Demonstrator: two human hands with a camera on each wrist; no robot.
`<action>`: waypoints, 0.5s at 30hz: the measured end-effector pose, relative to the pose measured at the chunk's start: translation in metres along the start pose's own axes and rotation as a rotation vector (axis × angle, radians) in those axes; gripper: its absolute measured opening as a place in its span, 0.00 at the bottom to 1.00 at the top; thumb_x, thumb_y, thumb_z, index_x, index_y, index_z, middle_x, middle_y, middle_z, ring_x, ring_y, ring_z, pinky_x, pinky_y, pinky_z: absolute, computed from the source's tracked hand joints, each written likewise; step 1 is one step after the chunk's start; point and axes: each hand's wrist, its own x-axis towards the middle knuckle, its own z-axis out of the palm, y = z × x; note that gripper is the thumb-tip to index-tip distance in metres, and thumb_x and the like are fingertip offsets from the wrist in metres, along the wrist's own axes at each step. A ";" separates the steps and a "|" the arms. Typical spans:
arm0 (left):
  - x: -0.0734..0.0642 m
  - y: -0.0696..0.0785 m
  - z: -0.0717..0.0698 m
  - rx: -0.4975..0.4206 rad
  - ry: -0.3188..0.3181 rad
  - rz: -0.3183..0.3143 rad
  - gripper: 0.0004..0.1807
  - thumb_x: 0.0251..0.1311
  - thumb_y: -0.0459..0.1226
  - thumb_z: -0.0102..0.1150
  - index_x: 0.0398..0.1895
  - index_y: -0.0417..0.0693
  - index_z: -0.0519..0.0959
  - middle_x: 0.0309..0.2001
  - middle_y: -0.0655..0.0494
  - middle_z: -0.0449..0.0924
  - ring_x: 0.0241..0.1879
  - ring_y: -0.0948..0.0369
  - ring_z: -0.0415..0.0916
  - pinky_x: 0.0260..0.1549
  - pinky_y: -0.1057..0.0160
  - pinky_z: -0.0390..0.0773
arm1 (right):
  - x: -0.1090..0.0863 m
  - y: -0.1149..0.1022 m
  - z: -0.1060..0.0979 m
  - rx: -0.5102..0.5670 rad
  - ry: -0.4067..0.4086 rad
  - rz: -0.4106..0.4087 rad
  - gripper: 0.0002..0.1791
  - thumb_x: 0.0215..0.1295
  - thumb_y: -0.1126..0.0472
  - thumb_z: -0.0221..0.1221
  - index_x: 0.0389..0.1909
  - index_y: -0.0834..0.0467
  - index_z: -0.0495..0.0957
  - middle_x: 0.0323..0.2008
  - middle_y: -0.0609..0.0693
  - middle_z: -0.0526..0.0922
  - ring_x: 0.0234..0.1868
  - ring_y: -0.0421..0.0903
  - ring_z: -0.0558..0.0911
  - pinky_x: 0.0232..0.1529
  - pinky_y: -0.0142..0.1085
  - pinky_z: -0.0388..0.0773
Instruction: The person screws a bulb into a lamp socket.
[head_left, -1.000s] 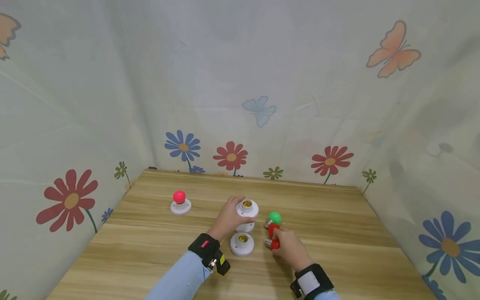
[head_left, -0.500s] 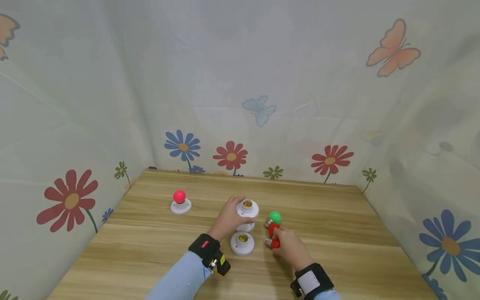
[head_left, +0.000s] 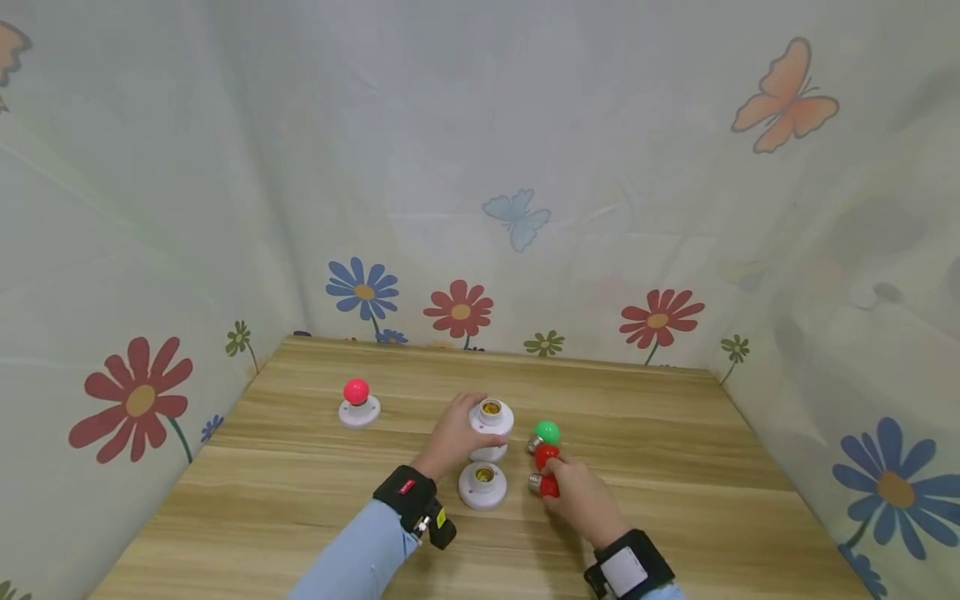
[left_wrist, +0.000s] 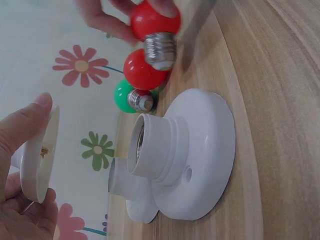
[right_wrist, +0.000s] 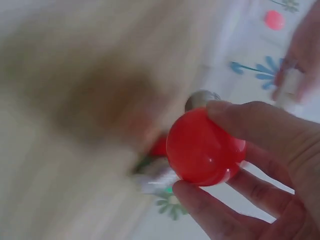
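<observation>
Right hand (head_left: 585, 498), red bulb (right_wrist: 205, 147) barely moved; label (head_left: 407, 487) illegible.

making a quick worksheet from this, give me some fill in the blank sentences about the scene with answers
The right hand grips a bulb coloured ____.
The loose bulb farthest from the person is ____.
The left hand holds a lamp holder coloured ____.
The head view shows ____ lamp holders in all.

Missing words: red; green; white; four.
</observation>
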 end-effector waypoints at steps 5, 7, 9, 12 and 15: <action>0.002 0.002 -0.003 -0.003 -0.006 0.003 0.45 0.43 0.46 0.77 0.66 0.44 0.68 0.60 0.48 0.71 0.59 0.50 0.70 0.60 0.48 0.72 | 0.016 -0.018 -0.037 0.142 -0.037 -0.022 0.18 0.47 0.67 0.73 0.41 0.62 0.83 0.44 0.58 0.81 0.41 0.51 0.83 0.40 0.46 0.84; 0.002 0.003 -0.003 -0.002 -0.012 -0.001 0.45 0.44 0.46 0.77 0.66 0.45 0.68 0.60 0.49 0.71 0.59 0.51 0.71 0.59 0.48 0.72 | 0.025 -0.026 -0.055 0.191 -0.042 -0.020 0.20 0.50 0.67 0.71 0.47 0.62 0.81 0.47 0.58 0.81 0.42 0.51 0.82 0.42 0.45 0.84; 0.001 0.006 -0.003 -0.007 -0.019 -0.007 0.44 0.44 0.46 0.77 0.66 0.46 0.68 0.59 0.49 0.71 0.58 0.52 0.71 0.59 0.48 0.72 | 0.034 -0.033 -0.073 0.234 -0.028 -0.021 0.24 0.52 0.66 0.70 0.52 0.63 0.77 0.49 0.58 0.80 0.43 0.50 0.81 0.44 0.45 0.84; 0.000 0.008 -0.002 -0.014 -0.033 -0.020 0.44 0.44 0.47 0.77 0.66 0.46 0.68 0.59 0.50 0.72 0.58 0.52 0.71 0.59 0.48 0.72 | 0.048 -0.044 -0.095 0.296 0.038 -0.048 0.27 0.54 0.65 0.69 0.54 0.63 0.71 0.50 0.59 0.79 0.45 0.51 0.80 0.45 0.43 0.84; -0.001 0.009 -0.001 -0.016 -0.047 -0.036 0.44 0.45 0.48 0.76 0.67 0.47 0.67 0.60 0.51 0.71 0.59 0.53 0.70 0.60 0.47 0.72 | 0.059 -0.055 -0.107 0.308 0.149 -0.106 0.27 0.55 0.60 0.70 0.53 0.62 0.70 0.47 0.58 0.80 0.43 0.51 0.80 0.41 0.39 0.84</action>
